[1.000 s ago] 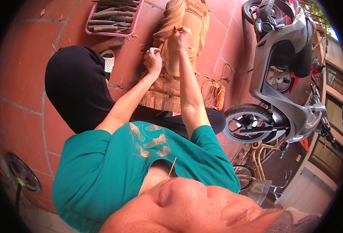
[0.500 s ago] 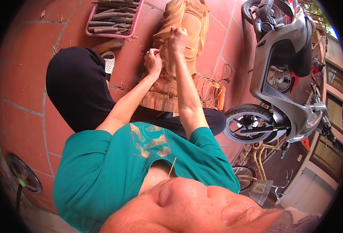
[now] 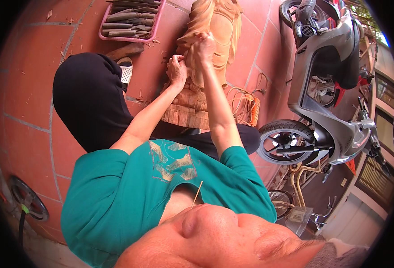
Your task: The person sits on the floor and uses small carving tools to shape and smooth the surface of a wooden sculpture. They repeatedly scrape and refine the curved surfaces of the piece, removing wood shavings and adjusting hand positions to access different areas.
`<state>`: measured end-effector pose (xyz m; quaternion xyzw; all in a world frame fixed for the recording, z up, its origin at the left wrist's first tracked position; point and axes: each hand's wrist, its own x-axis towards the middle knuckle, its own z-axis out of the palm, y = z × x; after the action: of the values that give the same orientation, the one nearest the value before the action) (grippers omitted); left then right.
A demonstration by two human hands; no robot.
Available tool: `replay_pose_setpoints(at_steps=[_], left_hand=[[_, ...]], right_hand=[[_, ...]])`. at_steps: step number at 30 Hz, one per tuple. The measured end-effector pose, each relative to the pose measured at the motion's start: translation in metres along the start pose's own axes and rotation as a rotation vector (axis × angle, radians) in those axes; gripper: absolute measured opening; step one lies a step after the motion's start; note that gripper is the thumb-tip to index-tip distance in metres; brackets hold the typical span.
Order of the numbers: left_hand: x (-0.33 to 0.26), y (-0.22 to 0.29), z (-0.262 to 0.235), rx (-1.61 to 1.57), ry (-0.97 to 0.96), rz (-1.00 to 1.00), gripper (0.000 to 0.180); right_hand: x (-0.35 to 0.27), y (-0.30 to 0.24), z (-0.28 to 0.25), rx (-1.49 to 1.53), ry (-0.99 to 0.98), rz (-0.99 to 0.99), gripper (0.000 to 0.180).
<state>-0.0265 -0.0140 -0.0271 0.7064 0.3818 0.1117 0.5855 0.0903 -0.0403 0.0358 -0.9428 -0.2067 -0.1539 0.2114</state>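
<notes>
- Red-tiled floor (image 3: 31, 147), pink basket (image 3: 160, 21) near a carved wooden figure (image 3: 221, 44).
- Right hand (image 3: 204, 48) over the figure, left hand (image 3: 177, 72) by its edge, fingers curled — I can't tell what either grip holds.

The carving (image 3: 222, 27) is resting on the floor (image 3: 31, 94) before the person (image 3: 112, 192), its base facing the legs (image 3: 87, 102). To its left, the basket (image 3: 158, 27) is holding tools (image 3: 120, 18); the corded box (image 3: 254, 111) is lying right of the base. Farther right, the scooter (image 3: 297, 85) is standing, the bicycle (image 3: 298, 190) standing beside its front wheel (image 3: 287, 139).
</notes>
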Motion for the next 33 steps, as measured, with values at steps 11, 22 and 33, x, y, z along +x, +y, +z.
replay_pose_setpoints(at_steps=[11,22,33], left_hand=[[0.002,-0.002,0.0,-0.035,0.019,-0.008,0.013],[0.006,-0.006,-0.002,-0.112,0.067,0.038,0.014],[0.015,0.037,-0.024,-0.742,-0.19,0.004,0.013]], right_hand=[[-0.014,0.006,-0.011,0.479,-0.035,0.235,0.013],[-0.049,-0.008,-0.024,0.985,-0.048,0.43,0.018],[-0.073,-0.023,-0.034,1.328,-0.066,0.512,0.022]])
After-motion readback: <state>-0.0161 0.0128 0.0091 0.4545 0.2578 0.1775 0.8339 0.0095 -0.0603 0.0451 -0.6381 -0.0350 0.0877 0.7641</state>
